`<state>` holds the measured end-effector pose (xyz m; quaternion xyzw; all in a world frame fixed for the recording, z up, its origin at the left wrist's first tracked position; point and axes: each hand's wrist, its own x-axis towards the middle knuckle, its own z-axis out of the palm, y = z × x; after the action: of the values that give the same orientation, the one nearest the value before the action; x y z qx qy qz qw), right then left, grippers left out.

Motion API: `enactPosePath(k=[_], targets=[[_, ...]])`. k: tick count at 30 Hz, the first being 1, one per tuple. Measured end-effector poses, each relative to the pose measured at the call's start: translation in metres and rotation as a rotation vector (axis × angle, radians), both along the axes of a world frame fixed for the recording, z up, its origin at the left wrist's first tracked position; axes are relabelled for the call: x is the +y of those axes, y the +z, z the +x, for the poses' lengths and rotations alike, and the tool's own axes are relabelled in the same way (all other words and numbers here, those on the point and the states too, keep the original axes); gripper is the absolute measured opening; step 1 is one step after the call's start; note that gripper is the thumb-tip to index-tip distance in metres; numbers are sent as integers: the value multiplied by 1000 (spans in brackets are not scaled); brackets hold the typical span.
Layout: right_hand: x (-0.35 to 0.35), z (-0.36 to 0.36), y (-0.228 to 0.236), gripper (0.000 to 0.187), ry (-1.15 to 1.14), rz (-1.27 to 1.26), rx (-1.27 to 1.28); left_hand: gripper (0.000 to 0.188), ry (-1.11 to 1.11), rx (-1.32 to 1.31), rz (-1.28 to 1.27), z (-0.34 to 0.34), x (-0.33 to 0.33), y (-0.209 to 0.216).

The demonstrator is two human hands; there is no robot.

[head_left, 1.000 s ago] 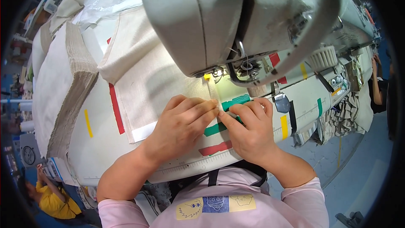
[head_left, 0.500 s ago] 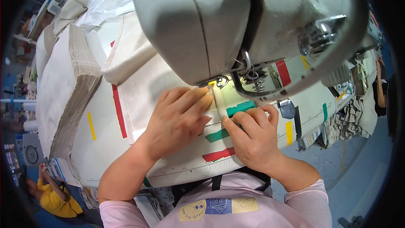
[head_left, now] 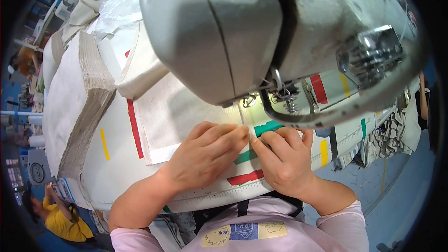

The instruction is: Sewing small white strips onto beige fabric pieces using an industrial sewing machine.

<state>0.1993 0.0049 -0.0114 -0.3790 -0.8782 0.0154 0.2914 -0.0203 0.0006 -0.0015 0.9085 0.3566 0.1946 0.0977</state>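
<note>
A beige cloth panel (head_left: 163, 107) lies flat on the sewing table, its right edge running under the head of the sewing machine (head_left: 196, 32). My left hand (head_left: 205, 154) rests on the panel's near right part, thumb and fingers pinched together at the cloth's edge. Close against it, my right hand (head_left: 287, 158) has its fingers curled, the thumb and forefinger closed on the same edge. Both sets of fingertips sit just on the near side of the needle area. A white strip (head_left: 163, 154) shows along the panel's near edge. My fingers hide the cloth's gripped corner.
At the left stands a thick stack of beige cloth pieces (head_left: 74, 102). Red tape (head_left: 135, 128), green tape (head_left: 268, 128) and yellow tape (head_left: 323, 153) mark the table (head_left: 126, 172). A curved guard (head_left: 364, 105) crosses at the right. A person in yellow (head_left: 67, 219) is at lower left.
My left hand has drawn back toward me and slightly right, away from the needle area, meeting the right hand. The white strip at the panel's near edge has come into sight.
</note>
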Motion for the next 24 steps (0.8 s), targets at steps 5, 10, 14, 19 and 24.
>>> enactPosePath(k=[5,10,14,19,24], targets=[[-1,1,-3,27,-2,-6,-15,49,2,6,-27,-2,-2,-4],[-1,0,-4,28,6,-71,37,53,-14,0,-83,-3,-3,-1],[1,-3,-3,28,-19,-111,52,53,-5,-7,-99,-5,4,-1],[19,-7,-1,27,-19,-39,-6,53,-13,15,-65,-9,23,3],[30,-10,-5,30,-11,-1,-30,51,44,70,-86,-12,32,0]])
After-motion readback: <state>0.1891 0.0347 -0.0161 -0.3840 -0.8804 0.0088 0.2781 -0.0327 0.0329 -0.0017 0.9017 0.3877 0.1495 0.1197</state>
